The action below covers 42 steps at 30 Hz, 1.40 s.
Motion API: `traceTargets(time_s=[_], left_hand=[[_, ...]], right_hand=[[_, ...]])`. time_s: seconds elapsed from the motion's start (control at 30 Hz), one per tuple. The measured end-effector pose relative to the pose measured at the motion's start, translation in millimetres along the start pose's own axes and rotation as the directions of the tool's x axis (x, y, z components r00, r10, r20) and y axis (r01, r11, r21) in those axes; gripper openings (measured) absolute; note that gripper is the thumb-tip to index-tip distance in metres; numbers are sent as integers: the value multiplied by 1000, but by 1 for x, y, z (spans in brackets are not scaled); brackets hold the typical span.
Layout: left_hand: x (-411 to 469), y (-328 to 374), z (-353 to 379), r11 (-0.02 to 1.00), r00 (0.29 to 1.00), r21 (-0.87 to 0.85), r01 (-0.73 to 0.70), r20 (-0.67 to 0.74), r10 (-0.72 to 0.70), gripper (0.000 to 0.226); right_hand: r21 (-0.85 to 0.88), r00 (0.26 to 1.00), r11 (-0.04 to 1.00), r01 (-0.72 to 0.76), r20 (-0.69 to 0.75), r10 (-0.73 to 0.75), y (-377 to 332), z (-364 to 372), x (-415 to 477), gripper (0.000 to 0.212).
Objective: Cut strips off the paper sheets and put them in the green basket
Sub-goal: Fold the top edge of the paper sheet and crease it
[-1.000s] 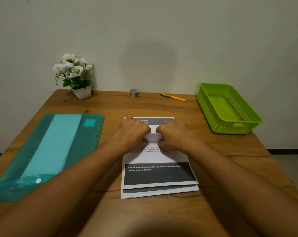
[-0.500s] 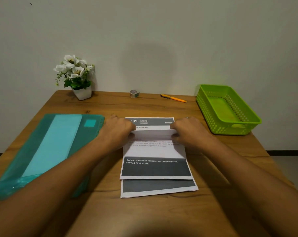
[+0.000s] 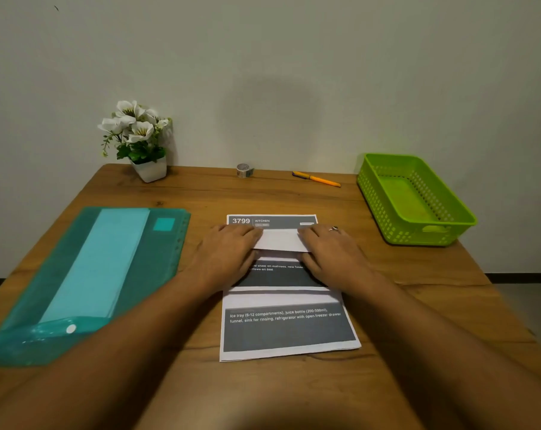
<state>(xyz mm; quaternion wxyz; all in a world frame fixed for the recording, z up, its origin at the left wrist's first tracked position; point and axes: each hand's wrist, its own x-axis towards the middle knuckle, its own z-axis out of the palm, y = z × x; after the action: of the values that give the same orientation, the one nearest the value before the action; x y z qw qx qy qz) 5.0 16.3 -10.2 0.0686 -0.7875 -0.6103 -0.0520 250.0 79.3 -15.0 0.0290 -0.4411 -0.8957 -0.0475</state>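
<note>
Two printed paper sheets lie stacked at the middle of the wooden table. The lower sheet point(image 3: 289, 327) shows a grey text block near me. The top sheet point(image 3: 280, 240) is folded over, its white back showing between my hands. My left hand point(image 3: 228, 256) presses flat on the fold's left end. On the right end my right hand point(image 3: 332, 252), with a ring, presses flat too. The green basket point(image 3: 384, 209) stands at the far right with nothing visible in it.
A teal plastic folder point(image 3: 89, 274) lies on the left of the table. Along the back edge stand a white pot of flowers point(image 3: 149, 169), a small tape roll point(image 3: 243, 170) and an orange pen-like tool point(image 3: 317, 179). The wall is just behind.
The top sheet has been folded further away from me, baring the lower sheet's grey block. My hands went from the sheet's side edges inward onto the white fold.
</note>
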Motion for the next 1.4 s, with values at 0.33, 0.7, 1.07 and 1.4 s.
traceTargets(time_s=[0.33, 0.7, 1.07, 1.4], left_hand=[[-1, 10, 16, 997, 998, -79, 19, 67, -14, 67], [3, 13, 34, 991, 978, -108, 75, 204, -52, 79], [-5, -7, 27, 986, 946, -13, 167, 285, -156, 99], [26, -19, -8, 996, 945, -75, 50, 327, -23, 78]], right_hand=[[129, 999, 992, 3, 49, -9, -13, 8, -10, 80], [200, 1000, 980, -4, -10, 6, -50, 24, 10, 48], [122, 985, 977, -174, 13, 174, 10, 22, -20, 57], [146, 974, 964, -222, 68, 214, 15, 14, -25, 69]])
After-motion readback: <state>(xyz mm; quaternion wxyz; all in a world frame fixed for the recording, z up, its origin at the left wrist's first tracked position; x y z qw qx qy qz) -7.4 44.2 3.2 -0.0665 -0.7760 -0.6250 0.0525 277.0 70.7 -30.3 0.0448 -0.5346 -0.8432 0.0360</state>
